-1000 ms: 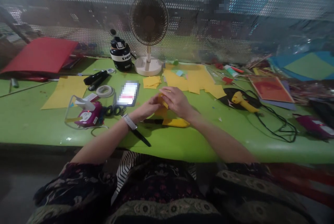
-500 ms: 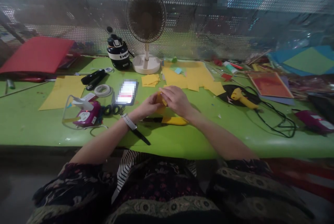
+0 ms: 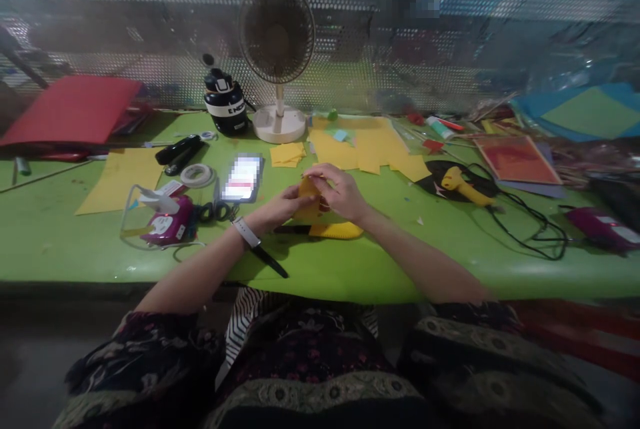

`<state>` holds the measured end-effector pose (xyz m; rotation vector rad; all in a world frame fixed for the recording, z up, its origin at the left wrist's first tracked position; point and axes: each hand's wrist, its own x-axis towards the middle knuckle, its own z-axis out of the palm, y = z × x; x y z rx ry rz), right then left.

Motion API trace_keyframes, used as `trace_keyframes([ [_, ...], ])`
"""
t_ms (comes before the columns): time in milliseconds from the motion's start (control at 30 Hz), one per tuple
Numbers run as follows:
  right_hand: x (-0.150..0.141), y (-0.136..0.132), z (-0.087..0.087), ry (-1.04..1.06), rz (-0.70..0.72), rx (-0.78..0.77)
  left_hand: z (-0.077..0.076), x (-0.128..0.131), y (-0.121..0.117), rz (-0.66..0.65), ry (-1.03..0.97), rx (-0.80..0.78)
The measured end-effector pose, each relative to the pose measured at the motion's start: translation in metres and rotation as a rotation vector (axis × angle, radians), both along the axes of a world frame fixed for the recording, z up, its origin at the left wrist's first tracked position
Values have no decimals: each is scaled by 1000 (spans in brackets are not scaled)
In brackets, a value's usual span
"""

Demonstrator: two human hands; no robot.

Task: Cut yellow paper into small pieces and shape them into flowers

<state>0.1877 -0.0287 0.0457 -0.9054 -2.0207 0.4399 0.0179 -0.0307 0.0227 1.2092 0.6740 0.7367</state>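
Observation:
My left hand point(image 3: 284, 207) grips a small piece of yellow paper point(image 3: 307, 192) by its lower left side. Over its right side bends my right hand point(image 3: 339, 193), with the fingers closed at the paper's upper edge; part of the paper is hidden behind them. Just below both hands a yellow-handled saw-like cutter point(image 3: 336, 231) lies on the green table point(image 3: 320, 269), its dark end pointing left. A small pile of yellow paper pieces point(image 3: 287, 154) rests beyond my left hand. To the left of it lies a phone point(image 3: 243, 177) with a lit, blurred screen.
A fan point(image 3: 280, 123) and a dark bottle point(image 3: 226, 109) stand at the back. Leftward are a stapler point(image 3: 180, 153), a tape roll point(image 3: 197, 175), scissors point(image 3: 214, 210) and a purple power strip point(image 3: 170, 223). On the right, a yellow glue gun point(image 3: 465, 185) trails a looped black cord.
My right fingers have curled and shifted along the paper, so more of its yellow face shows between my hands. My left hand stays nearly in place. The view has moved slightly.

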Motion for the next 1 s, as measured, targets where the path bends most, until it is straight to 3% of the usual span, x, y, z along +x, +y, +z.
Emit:
trace_keyframes([
  [133, -3, -3, -1, 18, -23, -104, -1, 3, -1, -9, -37, -9],
  [333, -7, -3, -9, -193, -81, 122, -1, 3, -2, 38, -14, 52],
  [533, -6, 0, -12, -268, -107, 190, -5, 2, -1, 107, 37, 78],
  [833, -18, -7, -7, -131, -140, 124, -5, 6, 1, 127, 58, 378],
  [1000, -22, -8, -4, -59, -142, 58, -11, 4, 6, 48, 53, 499],
])
